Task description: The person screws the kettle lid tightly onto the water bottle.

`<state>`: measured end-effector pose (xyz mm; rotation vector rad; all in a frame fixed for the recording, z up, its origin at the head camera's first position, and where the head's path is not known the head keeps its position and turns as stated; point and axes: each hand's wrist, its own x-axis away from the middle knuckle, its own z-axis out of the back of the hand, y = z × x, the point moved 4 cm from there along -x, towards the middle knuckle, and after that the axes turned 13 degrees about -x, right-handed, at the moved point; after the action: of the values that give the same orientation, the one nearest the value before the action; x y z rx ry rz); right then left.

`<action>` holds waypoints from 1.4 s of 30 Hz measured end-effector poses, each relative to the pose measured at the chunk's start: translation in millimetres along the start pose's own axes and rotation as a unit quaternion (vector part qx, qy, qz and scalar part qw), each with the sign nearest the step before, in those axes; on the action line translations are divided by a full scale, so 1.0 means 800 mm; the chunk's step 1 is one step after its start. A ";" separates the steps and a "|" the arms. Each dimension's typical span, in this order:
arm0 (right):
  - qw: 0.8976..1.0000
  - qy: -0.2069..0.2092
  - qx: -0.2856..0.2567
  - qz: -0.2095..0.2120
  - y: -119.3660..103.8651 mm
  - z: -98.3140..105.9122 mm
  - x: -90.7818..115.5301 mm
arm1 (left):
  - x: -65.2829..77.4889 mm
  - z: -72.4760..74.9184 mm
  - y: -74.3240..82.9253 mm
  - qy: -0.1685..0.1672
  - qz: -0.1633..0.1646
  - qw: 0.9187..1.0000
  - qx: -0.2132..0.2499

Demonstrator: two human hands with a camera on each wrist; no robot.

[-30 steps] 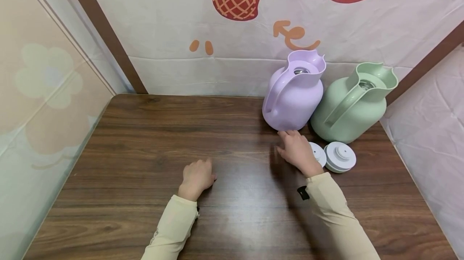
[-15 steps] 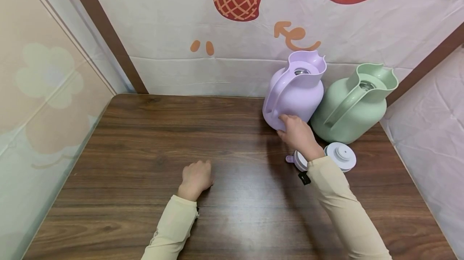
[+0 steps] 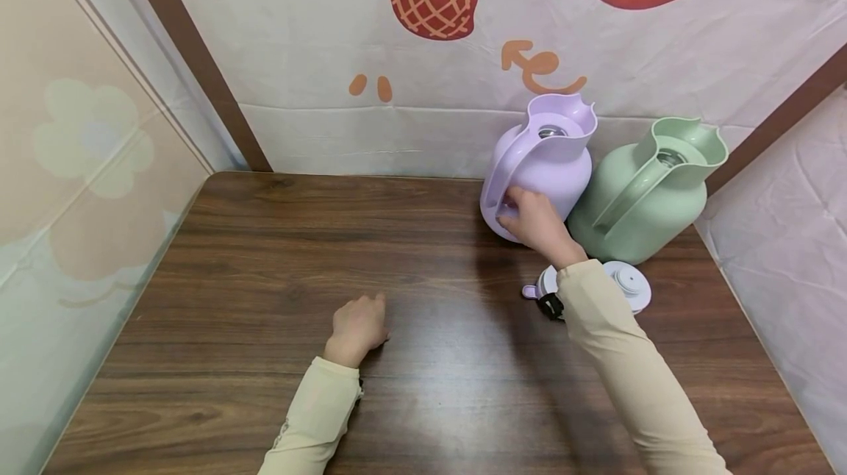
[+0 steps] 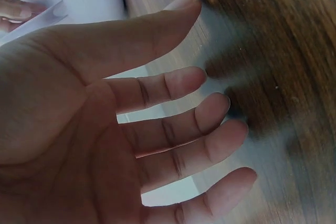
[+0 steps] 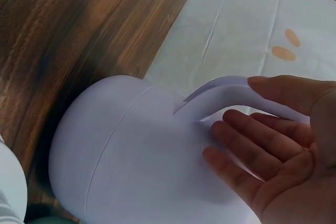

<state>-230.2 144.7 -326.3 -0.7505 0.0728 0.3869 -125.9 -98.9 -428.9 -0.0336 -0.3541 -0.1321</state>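
A lilac thermos jug (image 3: 562, 177) stands upright at the back, its top uncovered and a shiny round opening inside the neck. My right hand (image 3: 534, 221) is at the jug's handle (image 5: 226, 98). In the right wrist view its fingers reach, nearly straight, into the gap between handle and body, while the thumb lies along the handle's outer side. My left hand (image 3: 357, 324) rests on the table with relaxed fingers, holding nothing. Just behind the right wrist lies a white lid (image 3: 548, 280) with a lilac tab, partly hidden by the sleeve.
A green thermos jug (image 3: 671, 210), also uncovered, stands close to the right of the lilac one. A second white lid (image 3: 629, 280) lies in front of it. Printed cloth (image 3: 304, 129) hangs behind the wooden table (image 3: 265, 254) and on both sides.
My right hand has moved up and away from me, from over the table by the lids to the lilac jug's handle. The left hand has stayed almost still.
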 end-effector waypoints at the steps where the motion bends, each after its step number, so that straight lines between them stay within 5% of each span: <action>1: 1.000 0.001 -0.005 -0.001 0.000 0.000 -0.002 | 0.000 0.000 0.000 -0.001 0.000 1.000 0.000; 17: 0.998 -0.003 -0.017 -0.055 0.004 -0.003 -0.013 | 0.001 0.000 0.003 -0.006 -0.005 1.000 0.001; 42: 0.999 0.002 -0.040 0.012 0.003 -0.003 -0.006 | 0.002 0.000 -0.003 -0.006 -0.010 1.000 0.008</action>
<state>-235.3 143.6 -328.6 -0.8310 0.0709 0.4134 -124.7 -101.1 -428.1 -0.0150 -0.3683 -0.1490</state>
